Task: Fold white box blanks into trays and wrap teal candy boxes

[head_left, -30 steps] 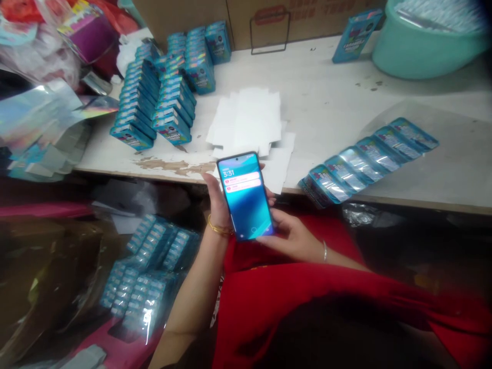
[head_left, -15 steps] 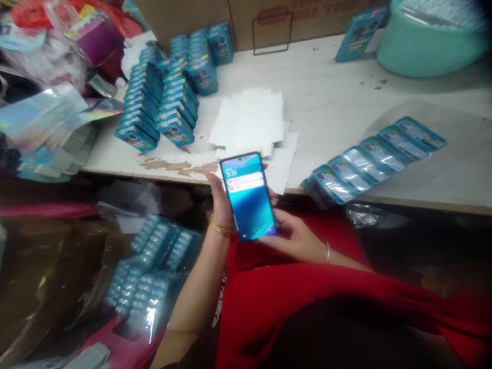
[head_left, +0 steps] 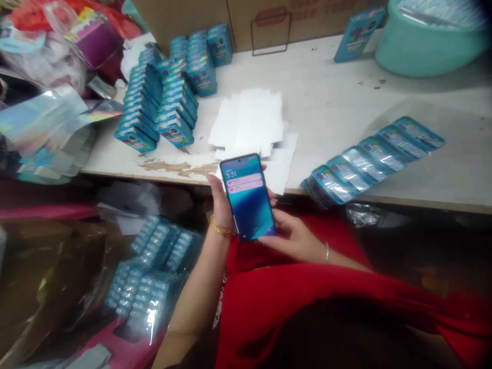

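Note:
A smartphone [head_left: 249,200] with a lit blue screen reading 3:31 and two pink notification bars is held over my lap, at the front edge of the table. My left hand [head_left: 222,205] is wrapped around it from behind, thumb along the left edge and fingertips showing at the right edge. At the lower right corner, my right hand [head_left: 290,236] grips the phone too, its thumb at the bottom edge. Just beyond the phone lie flat white card sheets [head_left: 249,120], overlapping one another.
Rows of small blue boxes [head_left: 140,110] stand on the white table [head_left: 307,107] at left. A slanting row of blue packs [head_left: 369,161] lies at right, near a teal tub [head_left: 426,46]. Wrapped blue boxes [head_left: 149,287] sit low at left on something pink.
The phone's screen has grown dimmer. Both hands keep the same hold, with hardly any movement.

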The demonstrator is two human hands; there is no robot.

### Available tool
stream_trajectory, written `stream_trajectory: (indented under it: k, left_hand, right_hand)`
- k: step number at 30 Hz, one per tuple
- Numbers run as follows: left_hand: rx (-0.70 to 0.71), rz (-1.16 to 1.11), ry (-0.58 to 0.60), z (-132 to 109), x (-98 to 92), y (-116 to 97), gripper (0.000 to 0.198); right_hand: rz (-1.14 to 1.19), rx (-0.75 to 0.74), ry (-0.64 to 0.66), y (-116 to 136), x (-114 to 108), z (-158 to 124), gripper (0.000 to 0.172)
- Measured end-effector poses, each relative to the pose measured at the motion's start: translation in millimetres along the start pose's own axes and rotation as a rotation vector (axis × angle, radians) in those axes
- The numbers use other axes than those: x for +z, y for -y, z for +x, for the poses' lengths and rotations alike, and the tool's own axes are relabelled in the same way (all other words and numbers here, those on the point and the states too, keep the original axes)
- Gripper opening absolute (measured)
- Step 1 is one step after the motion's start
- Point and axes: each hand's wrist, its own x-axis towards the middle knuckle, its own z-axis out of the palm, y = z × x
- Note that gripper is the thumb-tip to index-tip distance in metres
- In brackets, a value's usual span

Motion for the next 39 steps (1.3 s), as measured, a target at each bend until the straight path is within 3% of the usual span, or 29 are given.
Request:
stream_trajectory:
  k: [9, 19, 31, 36, 39]
  left_hand:
    - [0.002, 0.041, 0.095, -2.6, 4.4, -1.4, 0.105]
    - [0.009, 0.057, 0.086, -0.5, 4.6, -0.4, 0.109]
    - [0.03, 0.028, 0.056, 2.2, 5.7, 10.3, 0.1]
    - [-0.005, -0.008, 0.018, 3.3, 0.9, 15.4, 0.098]
    - [-0.025, -0.037, -0.022, 3.0, -4.2, 16.4, 0.099]
  right_hand:
    - [0.032, 0.008, -0.018, 1.0, 1.8, 0.4, 0.036]
    - [0.121, 0.062, -0.056, -3.0, -5.1, 0.3, 0.035]
    - [-0.083, 0.045, -0.257, -10.2, 2.0, 3.4, 0.039]
    - [-0.29, 0.063, -0.244, -10.9, 4.6, 0.8, 0.066]
    - [-0.301, 0.08, -0.21, -10.9, 5.1, -0.7, 0.077]
